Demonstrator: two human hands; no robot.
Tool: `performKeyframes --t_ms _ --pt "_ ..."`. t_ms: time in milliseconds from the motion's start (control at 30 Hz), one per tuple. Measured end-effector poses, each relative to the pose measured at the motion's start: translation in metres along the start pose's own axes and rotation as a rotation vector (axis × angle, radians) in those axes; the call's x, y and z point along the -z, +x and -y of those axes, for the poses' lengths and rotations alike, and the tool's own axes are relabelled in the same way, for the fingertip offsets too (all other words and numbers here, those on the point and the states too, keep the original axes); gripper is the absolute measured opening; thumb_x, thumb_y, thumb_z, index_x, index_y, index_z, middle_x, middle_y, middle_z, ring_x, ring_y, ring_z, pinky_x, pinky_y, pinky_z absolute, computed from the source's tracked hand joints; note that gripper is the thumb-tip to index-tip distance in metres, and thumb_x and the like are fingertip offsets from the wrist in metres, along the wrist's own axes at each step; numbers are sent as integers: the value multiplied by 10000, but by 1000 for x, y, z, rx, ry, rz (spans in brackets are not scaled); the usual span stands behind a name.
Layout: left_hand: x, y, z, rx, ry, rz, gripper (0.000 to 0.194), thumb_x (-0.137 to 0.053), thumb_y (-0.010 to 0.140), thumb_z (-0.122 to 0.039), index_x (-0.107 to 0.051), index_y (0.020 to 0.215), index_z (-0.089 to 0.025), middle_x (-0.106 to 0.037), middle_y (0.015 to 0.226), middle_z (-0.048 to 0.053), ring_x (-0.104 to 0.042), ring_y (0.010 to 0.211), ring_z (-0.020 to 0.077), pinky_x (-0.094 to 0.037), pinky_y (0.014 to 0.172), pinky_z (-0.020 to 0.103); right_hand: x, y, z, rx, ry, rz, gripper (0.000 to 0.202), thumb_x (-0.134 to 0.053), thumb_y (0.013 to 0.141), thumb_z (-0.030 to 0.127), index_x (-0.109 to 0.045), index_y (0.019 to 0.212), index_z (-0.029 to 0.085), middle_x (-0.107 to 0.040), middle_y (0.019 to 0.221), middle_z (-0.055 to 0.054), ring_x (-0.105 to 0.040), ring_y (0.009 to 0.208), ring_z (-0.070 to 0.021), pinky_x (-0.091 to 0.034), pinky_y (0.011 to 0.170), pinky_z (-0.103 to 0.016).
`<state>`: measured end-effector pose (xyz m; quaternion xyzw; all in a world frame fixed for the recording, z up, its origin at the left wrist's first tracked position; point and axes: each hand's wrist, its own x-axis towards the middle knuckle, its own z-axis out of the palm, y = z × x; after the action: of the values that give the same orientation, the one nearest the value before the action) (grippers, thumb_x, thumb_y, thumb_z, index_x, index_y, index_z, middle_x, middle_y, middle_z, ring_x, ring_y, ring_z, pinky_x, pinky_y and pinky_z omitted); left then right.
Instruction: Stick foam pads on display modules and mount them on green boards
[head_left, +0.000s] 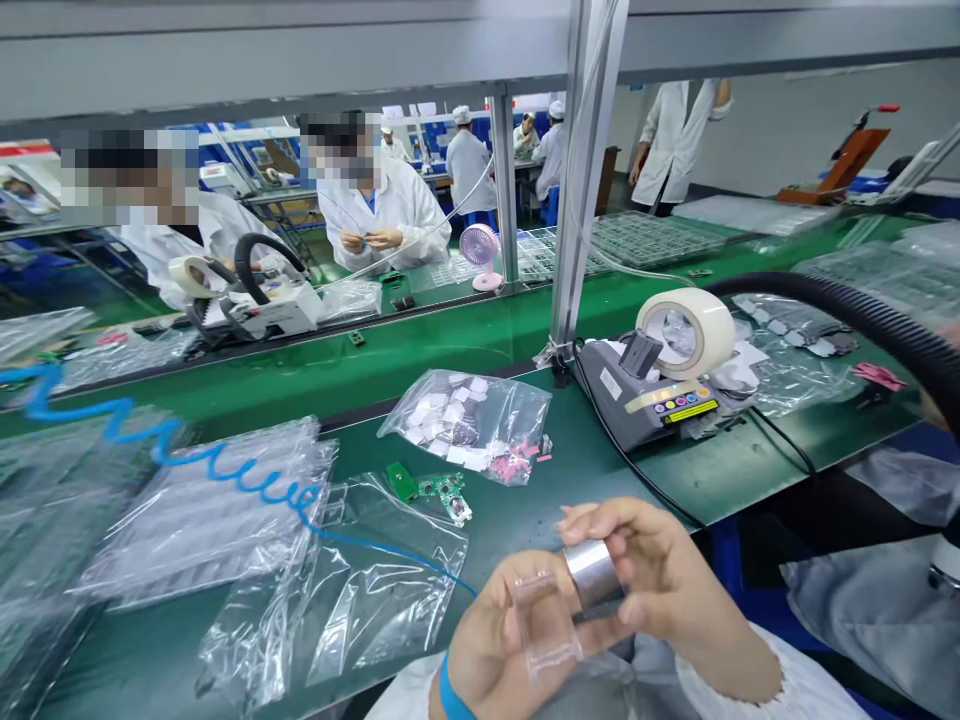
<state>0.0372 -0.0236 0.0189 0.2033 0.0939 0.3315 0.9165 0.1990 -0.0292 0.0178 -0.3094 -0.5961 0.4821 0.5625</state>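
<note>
My left hand [480,640] wears a blue wrist strap [454,692] and is closed around a clear plastic piece [546,622] with raised edges, low in the head view. Close beside it, my right hand [667,575] grips a shiny silver curved metal piece [592,572] between thumb and fingers. The two pieces are side by side; whether they touch I cannot tell. Beyond my hands, a green circuit board [447,492] and a smaller green piece [402,481] lie by a clear bag [480,415] of white and pink bits.
A grey tape dispenser [637,395] bears a tape roll [694,330] at the right, with a black hose [847,300] arching past. Clear plastic trays [217,510] and a blue coiled cord [217,468] lie left. A metal post [585,180] rises ahead; co-workers [382,215] sit opposite.
</note>
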Motion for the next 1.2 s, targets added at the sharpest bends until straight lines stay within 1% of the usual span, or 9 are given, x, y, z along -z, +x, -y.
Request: performKeyframes --t_ms 133,233,333,400,500,567,667,967,1200 --pt "-3 -3 1 -15 -17 -19 294 -771 560 -400 -700 770 -207 -648 1105 100 -486 1169 328 -330 977 526 -11 -2 -6 -8 112 -15 319 -657 743 478 -545 982 299 -693 954 -26 -625 971 -185 -539 812 -358" --pt "-5 -5 0 -33 -1 -12 280 -767 573 -395 -711 781 -217 -675 1029 80 -556 1086 300 -367 960 496 -10 -4 -5 21 50 17 306 -666 743 456 -545 977 301 -693 942 -29 -605 996 -194 -526 834 -378" --pt "-4 -8 -2 -61 27 7 296 -765 580 -392 -715 809 -210 -664 1035 66 -591 1021 259 -413 931 434 -5 -5 2 20 -55 58 342 -632 778 445 -519 1066 301 -657 1041 -53 -565 1059 -205 -508 861 -388" --pt "-5 -9 -4 -88 61 2 305 -770 575 -387 -719 811 -201 -626 1091 64 -575 1034 244 -411 942 410 -3 -5 10 40 -150 17 323 -583 815 444 -507 1081 277 -627 1062 -77 -561 1049 -219 -515 834 -387" --pt "-9 -10 -6 -131 159 -39 299 -783 557 -382 -727 788 -200 -575 1106 69 -533 1067 240 -377 979 403 -5 -3 22 151 -419 -102 148 -545 851 362 -529 933 240 -616 872 -51 -591 874 -202 -507 758 -363" --pt "-12 -10 -7 -151 265 -58 291 -784 558 -375 -733 788 -205 -549 1087 77 -521 1063 243 -370 977 399 -8 -1 28 219 -651 -148 40 -539 851 254 -520 829 227 -585 754 -8 -579 754 -172 -453 800 -385" --pt "-15 -11 -6 -197 416 -44 293 -785 561 -352 -739 820 -222 -511 1085 84 -520 1062 269 -364 970 425 -12 -1 29 232 -842 -150 89 -517 842 159 -500 779 219 -572 728 17 -564 712 -154 -360 886 -426" --pt "-9 -14 -4 -273 650 38 283 -723 661 -282 -712 943 -268 -470 1193 104 -455 1168 336 -323 1005 486 -11 -7 25 144 -869 -166 98 -468 871 214 -479 776 232 -561 721 16 -564 701 -155 -333 946 -436" --pt "2 -12 -1 -278 691 21 253 -700 681 -303 -724 930 -269 -514 1184 111 -489 1139 324 -356 984 461 -11 -6 17 187 -812 -185 107 -485 866 197 -474 764 226 -560 699 32 -559 685 -141 -325 935 -397"
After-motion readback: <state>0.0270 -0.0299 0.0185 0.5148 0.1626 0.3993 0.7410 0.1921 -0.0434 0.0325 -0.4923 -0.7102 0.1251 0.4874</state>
